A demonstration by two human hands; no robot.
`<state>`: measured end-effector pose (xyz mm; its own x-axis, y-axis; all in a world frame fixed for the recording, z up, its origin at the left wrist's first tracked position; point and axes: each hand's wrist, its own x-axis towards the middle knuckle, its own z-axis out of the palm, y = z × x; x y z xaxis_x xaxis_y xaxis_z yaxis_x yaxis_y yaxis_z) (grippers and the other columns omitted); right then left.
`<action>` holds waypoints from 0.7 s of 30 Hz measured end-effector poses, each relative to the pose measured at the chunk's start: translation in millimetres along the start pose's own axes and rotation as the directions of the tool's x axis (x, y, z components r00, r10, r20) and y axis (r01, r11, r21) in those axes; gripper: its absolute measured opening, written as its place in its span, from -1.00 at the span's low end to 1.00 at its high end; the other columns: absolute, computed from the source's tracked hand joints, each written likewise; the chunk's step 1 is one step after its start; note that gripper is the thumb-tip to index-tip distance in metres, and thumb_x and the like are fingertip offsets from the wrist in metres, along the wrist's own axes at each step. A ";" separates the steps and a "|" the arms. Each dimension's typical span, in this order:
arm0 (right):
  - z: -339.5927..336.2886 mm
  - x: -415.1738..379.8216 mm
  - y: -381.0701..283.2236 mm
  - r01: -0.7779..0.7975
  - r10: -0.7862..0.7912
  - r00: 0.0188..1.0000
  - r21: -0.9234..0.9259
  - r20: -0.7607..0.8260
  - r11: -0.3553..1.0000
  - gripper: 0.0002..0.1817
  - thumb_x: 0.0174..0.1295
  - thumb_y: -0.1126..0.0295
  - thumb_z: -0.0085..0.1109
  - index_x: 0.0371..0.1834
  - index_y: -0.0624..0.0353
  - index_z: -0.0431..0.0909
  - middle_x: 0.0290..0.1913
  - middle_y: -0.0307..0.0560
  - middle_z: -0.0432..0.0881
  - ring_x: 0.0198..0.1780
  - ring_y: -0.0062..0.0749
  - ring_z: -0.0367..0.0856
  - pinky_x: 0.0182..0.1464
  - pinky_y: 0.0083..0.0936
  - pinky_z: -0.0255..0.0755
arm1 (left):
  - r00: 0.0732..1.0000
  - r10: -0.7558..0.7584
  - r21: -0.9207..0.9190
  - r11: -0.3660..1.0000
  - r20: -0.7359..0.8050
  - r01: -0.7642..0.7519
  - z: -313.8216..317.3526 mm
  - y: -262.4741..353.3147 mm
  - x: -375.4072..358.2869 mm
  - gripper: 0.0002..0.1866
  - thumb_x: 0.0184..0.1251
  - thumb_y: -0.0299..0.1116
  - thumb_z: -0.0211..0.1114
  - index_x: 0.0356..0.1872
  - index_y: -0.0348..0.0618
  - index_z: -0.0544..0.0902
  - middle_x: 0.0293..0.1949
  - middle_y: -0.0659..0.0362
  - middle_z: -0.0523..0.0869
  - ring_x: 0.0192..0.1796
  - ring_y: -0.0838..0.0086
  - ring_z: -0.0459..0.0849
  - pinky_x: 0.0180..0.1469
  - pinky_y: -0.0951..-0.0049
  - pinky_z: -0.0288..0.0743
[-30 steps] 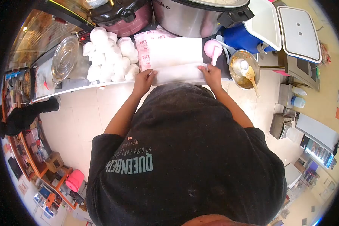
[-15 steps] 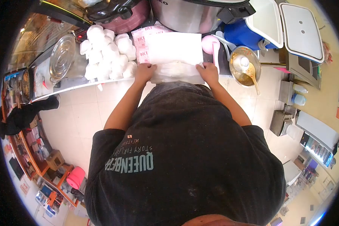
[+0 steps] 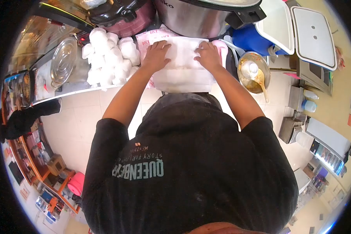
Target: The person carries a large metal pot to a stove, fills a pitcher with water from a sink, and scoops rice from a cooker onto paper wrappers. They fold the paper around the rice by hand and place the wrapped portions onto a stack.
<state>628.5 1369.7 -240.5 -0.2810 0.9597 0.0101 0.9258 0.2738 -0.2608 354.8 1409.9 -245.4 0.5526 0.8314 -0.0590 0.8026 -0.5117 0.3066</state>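
Note:
My left hand (image 3: 156, 57) rests on the upper left part of a white paper sheet (image 3: 182, 80), its fingers and thumb apart. Across from it, my right hand (image 3: 208, 56) lies on the sheet's upper right part, also with fingers spread. The paper has a fold across it and its lower edge reaches the counter's front edge. Beneath it are pink-and-white printed wrappers (image 3: 143, 39). White wrapped bundles (image 3: 113, 58) are piled to the left. A pink item (image 3: 223, 50) shows just right of my right hand.
Behind the paper stand a large steel cooker (image 3: 195, 19) and a dark pink cooker (image 3: 130, 24). On the right are a metal bowl (image 3: 243, 82) with a ladle and a blue cooler (image 3: 249, 39). A glass lid (image 3: 63, 62) stands at the left.
Both hands have moved forward from the paper's near edge to its far part, and their fingers have opened out. The paper now lies folded over differently, covering part of the pink scoop.

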 end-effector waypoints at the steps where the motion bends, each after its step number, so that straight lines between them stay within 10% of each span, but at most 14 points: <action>1: -0.2 -0.4 -1.2 -0.002 0.002 1.000 0.053 0.003 0.999 -0.75 0.01 0.26 0.53 -0.23 -0.01 0.75 -0.01 -0.23 0.61 0.17 -0.21 0.49 0.18 -0.17 0.35 | 1.000 0.015 -0.005 1.000 -0.025 -0.015 -0.6 -2.3 1.4 -0.38 0.22 -0.21 0.44 0.34 -0.02 0.54 0.46 0.12 0.40 0.46 0.15 0.36 0.46 0.00 0.25; 7: -22.6 -18.4 -8.7 0.181 -0.125 0.937 0.148 -0.325 0.972 -0.75 0.04 0.38 0.52 -0.28 0.08 0.62 -0.01 -0.22 0.65 0.15 -0.19 0.55 0.25 -0.24 0.31 | 0.985 0.165 -0.008 0.986 -0.052 -0.166 -9.4 -6.6 -2.6 -0.53 0.20 -0.26 0.45 0.14 -0.08 0.63 0.30 0.14 0.55 0.39 0.22 0.43 0.42 0.08 0.25; 13: -55.8 -44.6 -5.5 -0.166 0.175 0.983 0.677 0.055 0.718 -0.64 0.05 0.39 0.51 -0.08 0.10 0.61 -0.13 -0.12 0.68 -0.17 -0.17 0.65 0.06 -0.23 0.47 | 0.972 0.209 -0.337 0.912 -0.107 -0.233 -30.7 -24.7 -22.8 -0.78 0.19 -0.33 0.44 -0.16 -0.08 0.68 -0.10 0.19 0.74 0.07 0.21 0.65 0.26 0.15 0.35; 21: -44.7 -90.6 -12.8 0.052 0.063 0.972 0.473 -0.225 0.880 -0.83 0.08 0.42 0.48 -0.33 0.17 0.66 -0.15 -0.02 0.70 -0.08 -0.13 0.66 0.07 -0.25 0.50 | 0.976 0.125 -0.319 0.931 -0.177 -0.177 -43.1 -7.1 -89.0 -0.80 0.06 -0.47 0.47 -0.31 -0.08 0.61 -0.09 0.20 0.72 0.05 0.18 0.64 0.16 0.13 0.43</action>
<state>653.4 1282.0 -195.0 -0.1576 0.9648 0.2104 0.6799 0.2605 -0.6855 290.2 1348.9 -201.4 0.6001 0.7860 0.1490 0.5774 -0.5545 0.5993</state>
